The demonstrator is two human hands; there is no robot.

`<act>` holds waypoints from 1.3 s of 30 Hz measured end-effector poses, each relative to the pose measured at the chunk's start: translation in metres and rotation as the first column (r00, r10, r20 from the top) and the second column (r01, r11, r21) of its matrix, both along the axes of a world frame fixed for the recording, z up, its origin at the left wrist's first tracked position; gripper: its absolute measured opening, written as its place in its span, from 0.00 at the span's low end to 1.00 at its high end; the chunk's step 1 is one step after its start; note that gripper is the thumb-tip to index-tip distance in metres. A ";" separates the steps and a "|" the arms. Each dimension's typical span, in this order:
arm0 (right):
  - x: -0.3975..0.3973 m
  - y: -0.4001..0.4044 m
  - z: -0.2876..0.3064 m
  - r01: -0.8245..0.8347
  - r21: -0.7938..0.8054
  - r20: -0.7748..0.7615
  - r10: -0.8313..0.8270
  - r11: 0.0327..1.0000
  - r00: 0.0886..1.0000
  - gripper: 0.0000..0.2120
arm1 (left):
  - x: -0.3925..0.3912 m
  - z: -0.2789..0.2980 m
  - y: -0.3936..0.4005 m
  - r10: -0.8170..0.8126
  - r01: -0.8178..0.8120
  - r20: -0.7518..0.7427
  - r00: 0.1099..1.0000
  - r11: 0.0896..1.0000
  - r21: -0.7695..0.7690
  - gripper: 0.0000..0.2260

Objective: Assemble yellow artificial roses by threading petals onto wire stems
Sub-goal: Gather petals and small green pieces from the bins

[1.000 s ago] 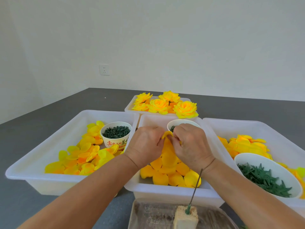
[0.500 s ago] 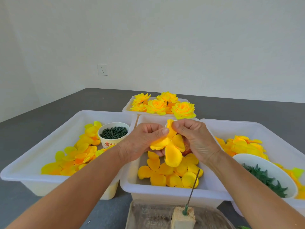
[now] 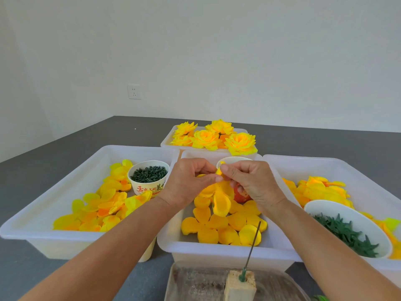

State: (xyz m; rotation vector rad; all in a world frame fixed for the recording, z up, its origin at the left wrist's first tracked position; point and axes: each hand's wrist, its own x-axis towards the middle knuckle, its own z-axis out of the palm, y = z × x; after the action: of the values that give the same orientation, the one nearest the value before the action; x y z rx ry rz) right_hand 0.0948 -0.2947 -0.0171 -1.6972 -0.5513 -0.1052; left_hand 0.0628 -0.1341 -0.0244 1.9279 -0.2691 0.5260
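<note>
Left hand: the left hand [image 3: 187, 183] is raised over the middle tray [image 3: 217, 249], thumb and fingers curled, pinching the top of a yellow petal piece [image 3: 221, 199].
Right hand: the right hand [image 3: 252, 183] meets it from the right, fingertips pinching the same piece at its upper edge; the two hands touch at the fingertips.
Petal piece: it hangs down from the pinch, its lobes dangling just above the loose petals [image 3: 223, 230] lying in the middle tray.
Wire stem: a thin dark wire stem [image 3: 252, 244] stands tilted in a tan block [image 3: 239, 286] on a near tray, apart from both hands.
Left tray: the left tray [image 3: 28, 233] holds yellow and orange petals and a paper cup [image 3: 148, 181] filled with dark green pieces.
Right tray: the right tray [image 3: 368, 185] holds more petals and a white bowl [image 3: 321, 206] of green leaf parts.
Far tray: finished yellow roses [image 3: 213, 137] sit piled in a far tray behind the middle one.
Behind the hands: a white cup rim and a red-printed cup show, mostly hidden.
</note>
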 end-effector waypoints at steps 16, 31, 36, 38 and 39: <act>0.004 0.001 0.000 -0.162 0.177 -0.410 0.222 0.971 0.885 0.07 | 0.000 0.001 0.001 0.027 -0.027 0.005 1.000 1.000 -0.008 0.06; -0.004 0.003 0.001 -0.199 -0.077 -0.033 0.197 0.977 0.980 0.09 | -0.001 0.003 0.000 0.031 -0.032 -0.070 0.997 0.999 -0.019 0.11; -0.003 0.004 -0.006 -0.056 -0.142 0.166 0.080 0.988 0.983 0.13 | 0.000 0.005 -0.002 -0.019 0.014 -0.142 0.990 0.999 -0.038 0.12; -0.001 0.005 -0.008 -0.020 -0.154 0.185 0.049 0.988 0.982 0.13 | 0.000 0.004 -0.002 -0.018 0.013 -0.184 0.983 0.999 -0.030 0.11; -0.001 0.006 -0.009 -0.003 -0.162 0.197 0.035 0.987 0.980 0.13 | 0.001 0.004 -0.002 -0.005 -0.001 -0.204 0.979 1.000 -0.029 0.09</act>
State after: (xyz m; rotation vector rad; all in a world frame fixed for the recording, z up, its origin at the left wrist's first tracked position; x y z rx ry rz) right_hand 0.0938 -0.2890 -0.0260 -1.8499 -0.7422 -0.2242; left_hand 0.0636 -0.1362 -0.0200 1.9361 -0.1304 0.3248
